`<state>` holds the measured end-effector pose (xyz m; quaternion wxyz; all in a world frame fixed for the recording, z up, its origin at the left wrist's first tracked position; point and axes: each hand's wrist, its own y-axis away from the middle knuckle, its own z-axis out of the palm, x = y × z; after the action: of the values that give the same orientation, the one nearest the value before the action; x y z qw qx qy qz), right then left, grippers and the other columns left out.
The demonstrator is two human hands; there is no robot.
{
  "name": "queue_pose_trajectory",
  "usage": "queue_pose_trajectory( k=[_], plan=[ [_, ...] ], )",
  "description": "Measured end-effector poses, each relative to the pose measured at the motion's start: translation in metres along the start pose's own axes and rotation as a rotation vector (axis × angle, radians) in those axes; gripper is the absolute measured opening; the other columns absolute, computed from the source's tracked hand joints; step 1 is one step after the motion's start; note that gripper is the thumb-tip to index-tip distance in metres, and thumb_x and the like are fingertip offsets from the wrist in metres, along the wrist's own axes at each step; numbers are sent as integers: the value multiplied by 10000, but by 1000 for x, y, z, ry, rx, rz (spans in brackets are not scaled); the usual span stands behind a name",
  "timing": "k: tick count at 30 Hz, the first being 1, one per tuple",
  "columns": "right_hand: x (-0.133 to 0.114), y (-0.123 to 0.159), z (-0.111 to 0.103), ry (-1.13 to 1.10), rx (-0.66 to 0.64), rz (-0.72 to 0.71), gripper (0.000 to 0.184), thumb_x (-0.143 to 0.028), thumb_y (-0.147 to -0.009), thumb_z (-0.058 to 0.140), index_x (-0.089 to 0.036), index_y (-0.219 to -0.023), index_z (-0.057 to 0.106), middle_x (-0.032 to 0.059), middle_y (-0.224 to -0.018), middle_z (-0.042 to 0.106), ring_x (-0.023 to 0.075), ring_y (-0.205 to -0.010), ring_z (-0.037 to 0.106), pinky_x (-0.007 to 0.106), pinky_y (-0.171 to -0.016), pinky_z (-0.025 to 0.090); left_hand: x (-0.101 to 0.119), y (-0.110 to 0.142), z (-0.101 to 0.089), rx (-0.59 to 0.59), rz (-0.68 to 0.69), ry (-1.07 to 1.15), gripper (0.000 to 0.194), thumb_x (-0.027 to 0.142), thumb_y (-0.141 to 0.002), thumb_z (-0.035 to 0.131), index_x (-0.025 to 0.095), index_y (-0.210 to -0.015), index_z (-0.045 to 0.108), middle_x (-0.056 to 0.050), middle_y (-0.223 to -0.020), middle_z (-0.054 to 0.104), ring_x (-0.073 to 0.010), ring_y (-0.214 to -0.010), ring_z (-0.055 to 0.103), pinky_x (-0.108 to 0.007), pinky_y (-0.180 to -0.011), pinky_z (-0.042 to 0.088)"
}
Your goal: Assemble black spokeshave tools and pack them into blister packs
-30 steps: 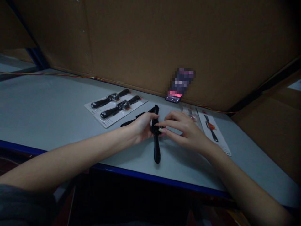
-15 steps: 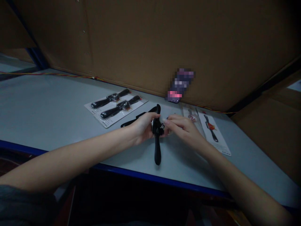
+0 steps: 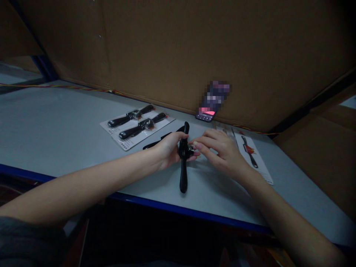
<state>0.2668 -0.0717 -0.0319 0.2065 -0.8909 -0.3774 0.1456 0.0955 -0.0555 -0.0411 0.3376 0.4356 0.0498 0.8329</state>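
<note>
My left hand (image 3: 170,151) is wrapped around the middle of a black spokeshave (image 3: 183,174), its two handles pointing toward and away from me. The thumb lies over the spokeshave body, and some fingers show beneath it. At the right side of the body sits a small shiny metal knob (image 3: 191,148). The thumb and forefinger of my right hand (image 3: 218,150) pinch at this knob, with the other fingers curled. Behind my left hand, a second black spokeshave (image 3: 152,144) lies on the table, partly hidden by that hand.
Two spokeshaves in clear blister packs (image 3: 143,128) lie on the table (image 3: 69,137) at left. A card with a spokeshave on it (image 3: 251,154) lies at right, beside a clear pack partly behind my hand. A phone (image 3: 213,102) leans on the cardboard wall (image 3: 167,55).
My right hand has moved slightly left, its fingertips closing in on the metal knob. The near handle of the held spokeshave has swung a little left.
</note>
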Motion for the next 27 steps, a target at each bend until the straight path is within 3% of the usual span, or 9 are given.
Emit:
queue_pose_trajectory(
  k=[5,9,16,20,23,27],
  plan=[
    [2,1,0,39,-15,-18,177,-228,-886,499,-188,-959,655,44,-810,568,189,-786,513,335,-695,350,1,2,1,-24,16,-11,159,176,-866,399,84,-918,518,-80,-728,617,-141,-613,624,-272,-625,554],
    [8,2,-2,-22,-74,-98,349,-133,-843,515,-235,-1163,609,56,-904,559,188,-840,504,320,-714,380,4,2,1,-29,-5,-55,220,193,-879,368,59,-972,516,-122,-780,633,-166,-699,642,-273,-670,542],
    [11,1,-2,87,-70,-105,89,-254,-842,587,-199,-845,656,47,-809,541,182,-765,484,315,-664,348,1,1,1,-33,-32,-94,118,191,-856,417,126,-933,479,-67,-751,591,-149,-631,604,-317,-660,547],
    [5,1,2,50,-47,-79,168,-269,-848,577,-182,-705,592,38,-740,531,179,-732,475,317,-648,332,0,2,1,-45,-19,-87,98,180,-854,419,131,-910,482,-52,-726,574,-127,-584,569,-303,-630,549],
    [-1,1,3,-95,-52,-73,179,-252,-872,539,-183,-725,613,36,-736,548,173,-733,485,317,-657,347,1,2,1,-25,0,-84,90,172,-850,424,132,-901,486,-27,-665,544,-126,-574,566,-280,-606,545],
    [-2,1,2,-164,-66,-75,196,-188,-895,471,-174,-910,665,57,-817,584,181,-790,502,330,-694,370,1,1,2,11,20,-83,89,164,-853,405,134,-897,476,-37,-678,574,-120,-558,573,-267,-601,539]
  ],
)
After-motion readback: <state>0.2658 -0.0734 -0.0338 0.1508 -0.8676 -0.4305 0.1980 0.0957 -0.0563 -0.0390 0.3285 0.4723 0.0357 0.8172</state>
